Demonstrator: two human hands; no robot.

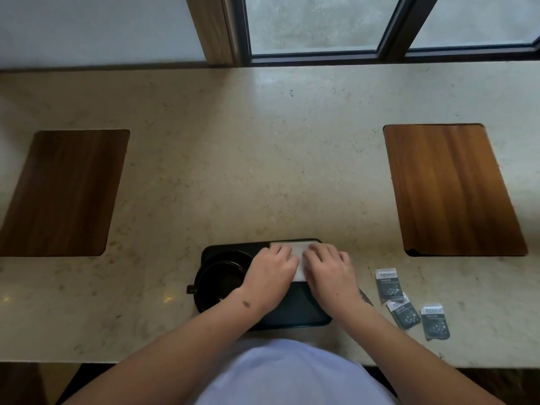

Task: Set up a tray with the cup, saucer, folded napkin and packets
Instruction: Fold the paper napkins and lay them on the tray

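A black tray [292,315] lies at the counter's near edge. On its left side a black cup [222,280] stands on a black saucer [201,302], its handle pointing left. A white napkin [293,247] lies flat on the tray's far right part. My left hand [270,273] and my right hand [328,273] rest side by side on the napkin, fingers laid flat on it, covering most of it. Three dark packets [404,302] with white tops lie on the counter just right of the tray.
The beige stone counter [263,156] carries two wooden boards: a dark one at left [61,194] and a lighter one at right [450,188]. A window runs along the back. The counter's front edge is just below the tray.
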